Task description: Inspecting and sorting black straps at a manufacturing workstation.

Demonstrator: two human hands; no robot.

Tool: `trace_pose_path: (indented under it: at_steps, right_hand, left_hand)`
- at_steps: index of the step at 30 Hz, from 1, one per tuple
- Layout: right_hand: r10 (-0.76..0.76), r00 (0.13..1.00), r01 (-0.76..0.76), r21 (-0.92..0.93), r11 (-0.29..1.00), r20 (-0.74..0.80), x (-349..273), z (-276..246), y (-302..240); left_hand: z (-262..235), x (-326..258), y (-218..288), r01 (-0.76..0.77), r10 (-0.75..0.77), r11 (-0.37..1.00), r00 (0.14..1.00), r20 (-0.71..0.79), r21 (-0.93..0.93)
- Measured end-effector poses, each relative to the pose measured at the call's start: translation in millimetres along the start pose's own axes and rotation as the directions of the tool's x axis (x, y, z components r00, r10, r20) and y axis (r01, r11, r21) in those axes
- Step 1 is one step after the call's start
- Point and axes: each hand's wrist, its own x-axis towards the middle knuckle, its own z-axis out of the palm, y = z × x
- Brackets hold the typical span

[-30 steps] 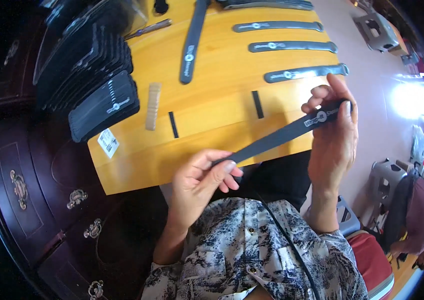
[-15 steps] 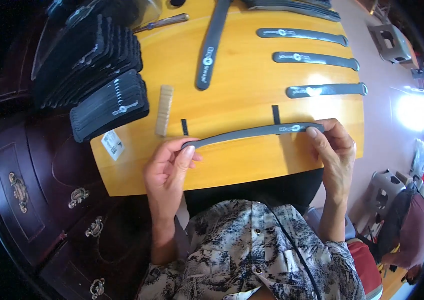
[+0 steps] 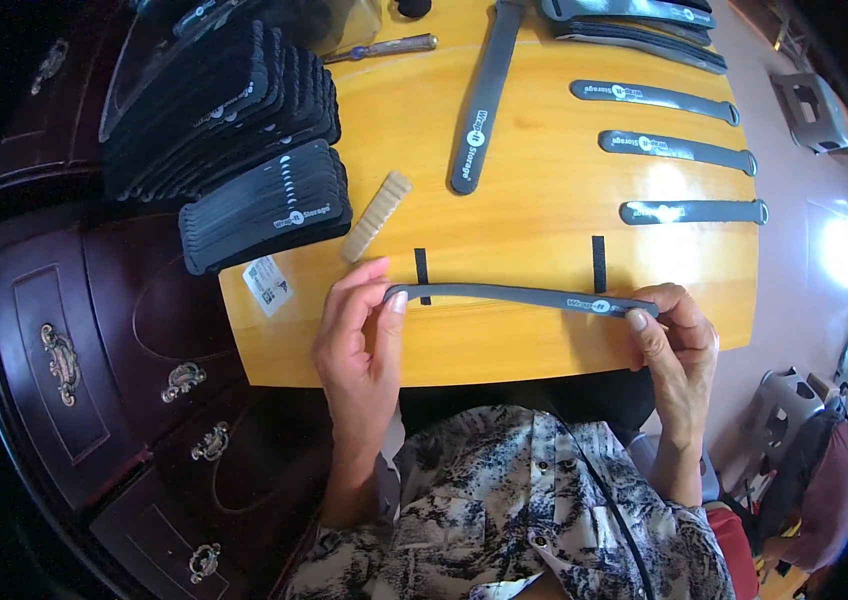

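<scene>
A dark grey hook-and-loop storage strap (image 3: 504,294) is stretched between my two hands, bowed slightly upward above the near part of the table. My left hand (image 3: 359,325) pinches one end between thumb and fingers. At the other end, beside a white printed mark, my right hand (image 3: 679,340) has thumb and forefinger closed on the strap and hides its tip. Behind the strap, two short black strips (image 3: 599,264) lie on the tabletop. A tan ridged block (image 3: 376,216) rests slanted just beyond my left fingertips.
Tall stacks of black straps (image 3: 264,205) stand on the yellow table (image 3: 294,355) at left, near a white label (image 3: 269,285). Three ringed straps (image 3: 689,212) lie spaced at right. A longer strap (image 3: 484,110), a screwdriver (image 3: 384,47) and another strap pile (image 3: 634,35) lie farther back.
The whole view has shifted, so the table sits farther right. The held strap's right end has dropped relative to its left end. The tan block lies more slanted than before.
</scene>
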Motion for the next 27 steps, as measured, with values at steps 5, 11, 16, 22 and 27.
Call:
trace_pose_path:
  at_steps: [5,11,16,22,27]
  right_hand:
    - [0.015,1.0,-0.014,0.021,1.0,-0.019,9,6,0]
    - [-0.038,0.995,0.043,0.06,0.997,-0.089,15,0,-4]
    - [0.019,0.999,-0.02,0.026,0.999,0.026,0,4,-4]
    - [0.011,1.0,-0.01,0.047,0.999,-0.009,3,7,-1]
    - [0.034,0.999,-0.031,0.125,0.992,-0.016,10,2,0]
  left_hand:
    - [8,26,-4,-0.009,0.007,0.998,0.999,-0.036,-0.064]
    - [5,25,1,-0.151,0.152,0.988,0.988,-0.013,0.013]
    - [-12,2,9,-0.169,0.176,0.94,0.984,0.003,0.298]
    - [0,15,3,-0.157,0.163,0.953,0.987,0.001,0.259]
    - [6,22,-5,-0.238,0.248,0.951,0.968,-0.03,0.198]
